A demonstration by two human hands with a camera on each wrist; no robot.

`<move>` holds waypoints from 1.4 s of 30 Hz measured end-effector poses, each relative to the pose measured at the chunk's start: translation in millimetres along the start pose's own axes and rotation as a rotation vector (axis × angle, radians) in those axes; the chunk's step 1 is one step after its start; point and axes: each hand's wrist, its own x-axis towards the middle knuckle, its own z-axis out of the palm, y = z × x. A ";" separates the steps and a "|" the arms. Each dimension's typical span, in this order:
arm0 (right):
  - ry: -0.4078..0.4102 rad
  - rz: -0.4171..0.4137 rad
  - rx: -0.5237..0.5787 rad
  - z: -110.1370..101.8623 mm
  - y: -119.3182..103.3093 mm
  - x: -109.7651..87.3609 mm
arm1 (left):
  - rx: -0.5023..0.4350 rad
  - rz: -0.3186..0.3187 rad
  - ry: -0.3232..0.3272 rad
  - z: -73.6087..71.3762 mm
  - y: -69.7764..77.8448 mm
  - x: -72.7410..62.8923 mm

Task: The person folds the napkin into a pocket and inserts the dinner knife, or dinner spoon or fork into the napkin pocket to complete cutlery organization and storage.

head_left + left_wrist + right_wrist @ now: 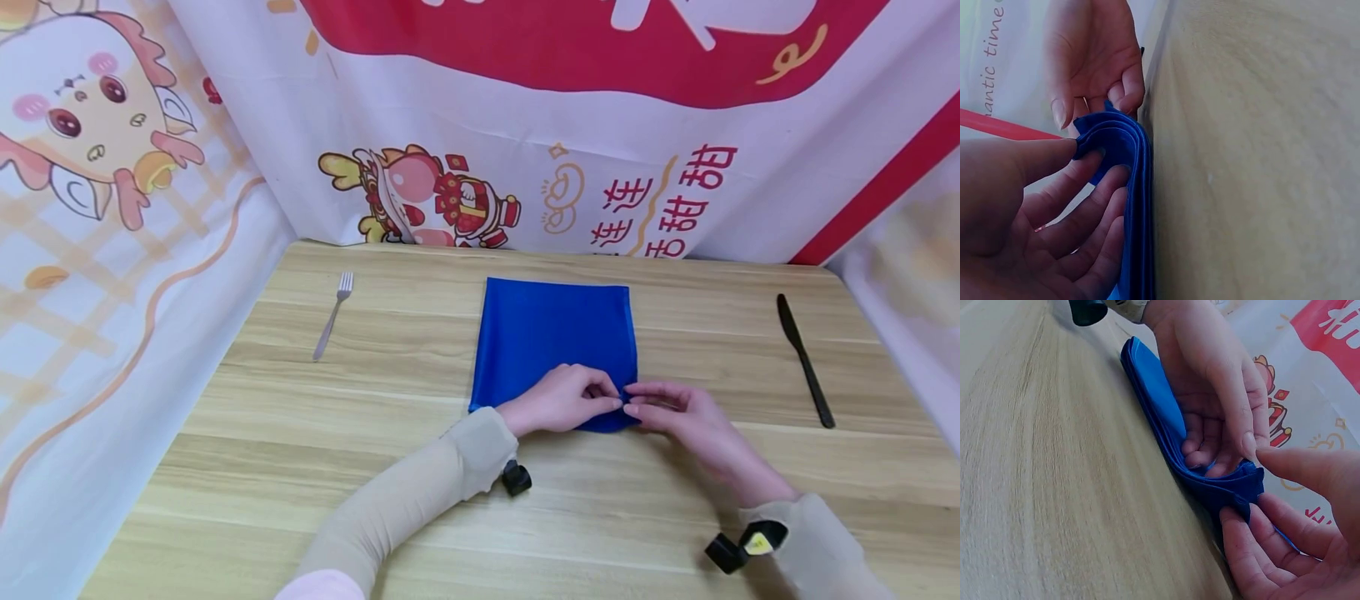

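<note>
A blue cloth napkin [551,329], folded flat into a layered square, lies on the table. At its near right corner the layers are lifted and curl upward. My left hand [566,400] reaches across the near edge and pinches the raised corner, thumb on one side and fingers inside the curl, as the left wrist view shows. From the right, my right hand [697,425] meets it there, its thumb and fingertips at the same corner. In the right wrist view the napkin's bunched end [1235,494] sits between the fingers of both hands, with the two thumb tips close together.
A metal fork [334,317] lies to the left on the wooden table [247,475], tines pointing away. To the right lies a black knife [805,358]. Printed cloth [450,100] hangs behind the table, and more covers the left side.
</note>
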 end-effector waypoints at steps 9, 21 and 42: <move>0.045 0.027 -0.040 2.1 1.3 2.1 | -0.040 0.009 -0.006 -1.3 -3.4 -1.0; 0.063 0.067 -0.057 4.0 -0.1 3.3 | -0.092 0.011 0.038 -6.7 -3.9 -4.7; 0.050 0.011 -0.023 3.5 1.8 4.4 | -0.178 0.015 0.164 -53.2 -14.7 -13.7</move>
